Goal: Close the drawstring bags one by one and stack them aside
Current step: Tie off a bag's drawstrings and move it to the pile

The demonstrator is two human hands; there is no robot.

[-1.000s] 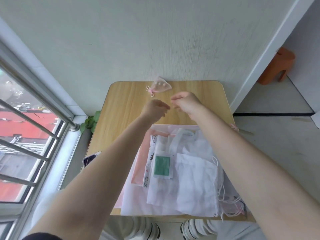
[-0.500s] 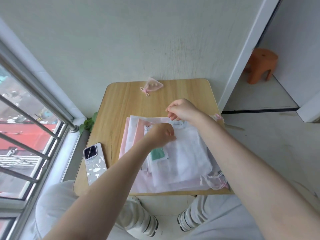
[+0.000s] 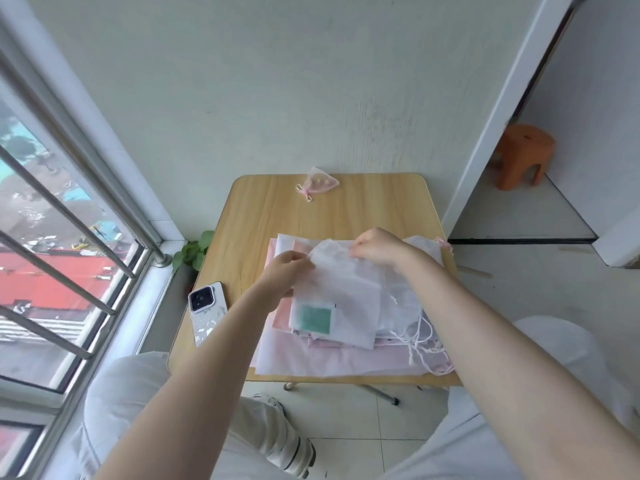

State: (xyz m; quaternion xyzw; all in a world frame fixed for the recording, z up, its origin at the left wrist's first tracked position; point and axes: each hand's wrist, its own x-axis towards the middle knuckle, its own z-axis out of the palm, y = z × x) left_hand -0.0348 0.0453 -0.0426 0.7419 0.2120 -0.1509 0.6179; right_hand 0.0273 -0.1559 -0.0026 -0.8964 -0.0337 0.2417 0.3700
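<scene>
We see a sheer white drawstring bag [image 3: 341,289] lifted by its top edge over the pile of bags [image 3: 346,358] on the near half of the bench [image 3: 346,213]. Our left hand [image 3: 285,271] pinches the bag's left upper corner, fingers curled onto the fabric; our right hand [image 3: 375,245] pinches the top edge further right, fingers bent down over it. The bag hangs slack between the two hands and drapes down onto the pile.

Through the thin cloth a green patch [image 3: 315,318] shows on a white packet beneath; any print on it is too blurred for us to read. The pile holds white and pale pink layers, and loose white cords [image 3: 420,336] trail off its right side toward the bench's near edge.

At the far edge of the bench, well apart from the pile, lies a small pink organza pouch [image 3: 320,183], its mouth drawn in and a pink ribbon tied at the left.

A phone [image 3: 207,311] rests camera side up at the left of the bench, beside the pile; we can read no brand on it. Left of the bench are a barred window [image 3: 52,237] and a small green plant [image 3: 194,252]. An orange stool [image 3: 521,155] stands on the floor beyond the doorway on the right.
</scene>
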